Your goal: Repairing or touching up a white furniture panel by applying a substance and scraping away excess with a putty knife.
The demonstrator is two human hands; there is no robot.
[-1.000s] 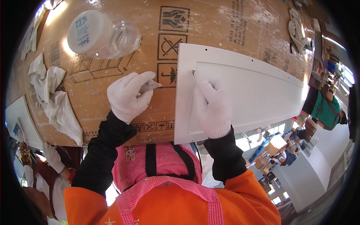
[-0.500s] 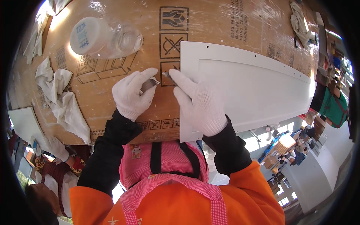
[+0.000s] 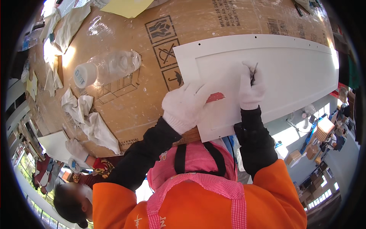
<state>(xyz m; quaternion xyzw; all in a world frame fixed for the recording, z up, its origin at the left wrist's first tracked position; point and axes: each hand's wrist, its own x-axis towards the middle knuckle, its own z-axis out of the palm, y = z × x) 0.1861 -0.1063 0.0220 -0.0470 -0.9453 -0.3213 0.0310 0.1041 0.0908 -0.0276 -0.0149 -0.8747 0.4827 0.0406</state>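
Note:
In a white knit glove, my left hand [image 3: 183,105] is over the left part of the white panel [image 3: 289,76]. A small flat red piece [image 3: 216,97] juts from its thumb side, apparently held there; the fingers are blurred and partly hide the grip. My right hand [image 3: 251,91], also gloved, is closed over the panel's middle. It grips a thin dark metal blade [image 3: 254,70], whose tip points away from me; the rest is hidden by the glove. The panel has a recessed centre and small holes along its far edge, and lies on a brown cardboard surface [image 3: 152,110].
A clear bottle [image 3: 114,66] with a white cap lies left of the panel. White rags [image 3: 89,118] are strewn at the left, and yellow paper [image 3: 127,7] lies at the far edge. At lower left, a co-worker's gloved hand [image 3: 76,150] touches another white panel [image 3: 53,145].
My hands have moved apart from close together near the panel's left edge. The right one has shifted right over the panel; the left one has come onto it. The view has also shifted.

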